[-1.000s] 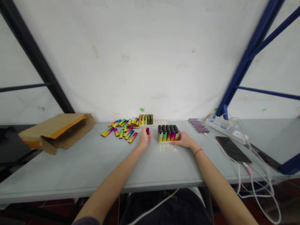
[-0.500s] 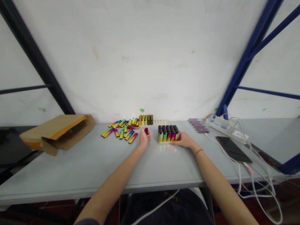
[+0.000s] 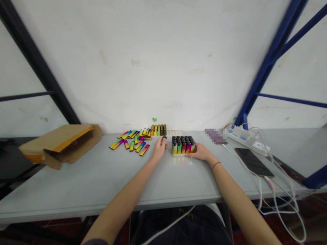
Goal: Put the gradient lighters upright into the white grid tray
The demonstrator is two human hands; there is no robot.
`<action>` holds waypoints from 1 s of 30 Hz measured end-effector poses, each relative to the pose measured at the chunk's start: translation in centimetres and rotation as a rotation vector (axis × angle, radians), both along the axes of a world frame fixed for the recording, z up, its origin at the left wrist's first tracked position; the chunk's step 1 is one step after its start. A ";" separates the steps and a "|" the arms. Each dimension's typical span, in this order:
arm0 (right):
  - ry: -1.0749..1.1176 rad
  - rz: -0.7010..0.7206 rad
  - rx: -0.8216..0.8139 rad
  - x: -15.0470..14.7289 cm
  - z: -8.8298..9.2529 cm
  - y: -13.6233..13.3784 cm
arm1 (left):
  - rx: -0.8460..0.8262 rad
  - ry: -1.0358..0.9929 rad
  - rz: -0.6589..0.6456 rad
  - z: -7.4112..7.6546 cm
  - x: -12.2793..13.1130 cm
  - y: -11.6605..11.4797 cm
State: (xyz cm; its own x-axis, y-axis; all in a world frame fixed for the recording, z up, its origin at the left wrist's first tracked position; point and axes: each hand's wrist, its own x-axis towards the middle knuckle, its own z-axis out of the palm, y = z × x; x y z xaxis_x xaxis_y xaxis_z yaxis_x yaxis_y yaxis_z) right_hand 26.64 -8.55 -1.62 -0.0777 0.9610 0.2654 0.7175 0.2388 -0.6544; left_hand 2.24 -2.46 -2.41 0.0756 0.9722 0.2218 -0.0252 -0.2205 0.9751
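My left hand (image 3: 159,149) is closed round a small rainbow lighter (image 3: 164,138), held upright just left of a tray of black-capped rainbow lighters (image 3: 183,144). My right hand (image 3: 200,151) rests against the tray's right side, fingers curled on it. A pile of loose rainbow lighters (image 3: 134,142) lies on the grey table (image 3: 102,180) to the left. A short row of standing lighters (image 3: 158,129) and a white empty tray (image 3: 175,132) sit by the wall.
An open brown cardboard box (image 3: 60,143) lies at the table's left. At the right are a white power strip (image 3: 242,135), a dark phone (image 3: 254,162) and white cables (image 3: 281,200) hanging off the edge. Blue and black frame posts flank the white wall.
My left hand has carried the lighter rightwards and a little farther away, closer to the tray. My right hand has stayed on the tray.
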 end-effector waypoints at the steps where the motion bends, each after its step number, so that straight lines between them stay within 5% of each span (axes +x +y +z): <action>1: 0.010 0.005 0.002 0.1 0.1 -0.1 | 0.029 0.038 0.021 0.0 -0.2 0.2; 6: 0.031 -0.015 -0.004 1.8 0.3 -0.3 | 0.122 0.160 0.016 0.1 -1.0 0.8; 12: -0.010 -0.264 -0.050 5.0 -0.7 0.3 | 0.121 0.261 0.002 -0.6 -0.9 0.6; 19: -0.323 -0.596 -0.065 4.8 -1.3 4.3 | 0.301 0.605 -0.061 -0.4 -0.7 -0.3; 22: -0.279 -0.677 -0.103 4.1 -0.9 6.1 | 0.328 0.690 -0.082 -0.3 -0.6 -0.3; 30: -0.089 -0.650 -0.152 4.5 0.2 8.7 | 0.333 0.749 -0.107 -0.4 -0.6 -0.4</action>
State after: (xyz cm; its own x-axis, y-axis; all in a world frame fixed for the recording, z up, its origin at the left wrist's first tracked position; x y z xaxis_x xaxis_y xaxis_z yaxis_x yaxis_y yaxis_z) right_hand 31.11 0.15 -1.45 0.5137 0.8460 0.1429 0.7371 -0.3500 -0.5780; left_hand 1.67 -2.82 -2.84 0.4062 0.8436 0.3512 0.5685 -0.5342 0.6256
